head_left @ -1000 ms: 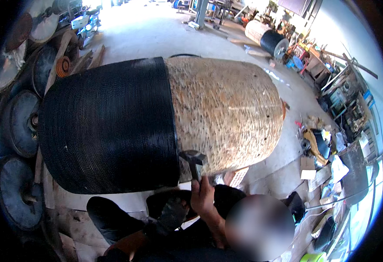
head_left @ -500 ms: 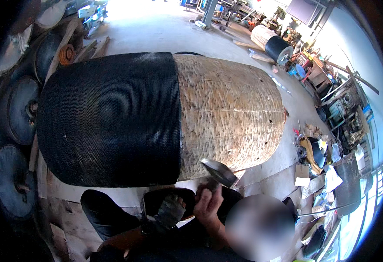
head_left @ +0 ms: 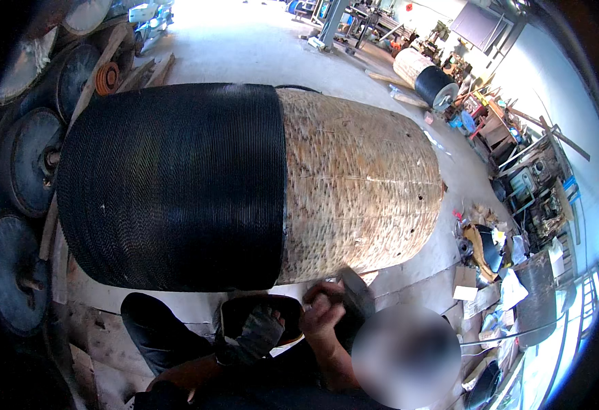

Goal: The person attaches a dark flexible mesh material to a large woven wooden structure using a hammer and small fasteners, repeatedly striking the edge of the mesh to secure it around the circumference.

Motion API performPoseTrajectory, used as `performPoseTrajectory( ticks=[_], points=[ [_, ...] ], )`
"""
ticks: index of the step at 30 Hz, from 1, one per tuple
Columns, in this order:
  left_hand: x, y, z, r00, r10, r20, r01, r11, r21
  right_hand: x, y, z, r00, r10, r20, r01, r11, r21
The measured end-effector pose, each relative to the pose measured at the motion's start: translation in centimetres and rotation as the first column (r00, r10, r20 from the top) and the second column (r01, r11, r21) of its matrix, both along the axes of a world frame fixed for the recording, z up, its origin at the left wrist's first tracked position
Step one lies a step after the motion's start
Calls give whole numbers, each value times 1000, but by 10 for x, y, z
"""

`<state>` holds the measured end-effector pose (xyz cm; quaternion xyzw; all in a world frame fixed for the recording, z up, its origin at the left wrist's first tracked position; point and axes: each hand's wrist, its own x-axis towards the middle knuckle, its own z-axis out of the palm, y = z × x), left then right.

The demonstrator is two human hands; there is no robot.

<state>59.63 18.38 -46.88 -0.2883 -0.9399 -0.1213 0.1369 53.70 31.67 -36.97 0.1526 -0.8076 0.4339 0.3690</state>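
Just beyond our hands lies the big drum (head_left: 245, 184), half black-wound, half bare wood, so our right hand (head_left: 323, 316) should keep its fist firm on the hammer (head_left: 355, 292) while the gloved left hand (head_left: 258, 329) braces, fingers curled.

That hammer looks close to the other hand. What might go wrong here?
1. The right hand holds the hammer close to the gloved left hand; a stray blow might hit it.
2. A glancing strike might dent the big drum or nick its black winding.
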Motion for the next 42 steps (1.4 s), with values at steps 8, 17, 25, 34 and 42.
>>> performPoseTrajectory(
  ticks=[8,17,25,34,42],
  points=[
    [0,-10,-7,995,-101,22,98,990,104,23,-11,4,918,88,387,5,973,-232],
    [-2,-5,-27,995,-63,77,50,986,160,16,-16,5,859,-76,506,134,988,-80],
    [-43,-40,37,933,-100,345,-96,855,509,1,-15,-8,762,-215,611,138,975,171],
    [-135,-110,115,897,187,-401,25,883,468,7,-5,11,965,-160,207,104,960,259],
    [-160,-117,129,814,322,-484,-124,910,395,27,-12,9,926,-92,367,130,988,-81]
  ],
)
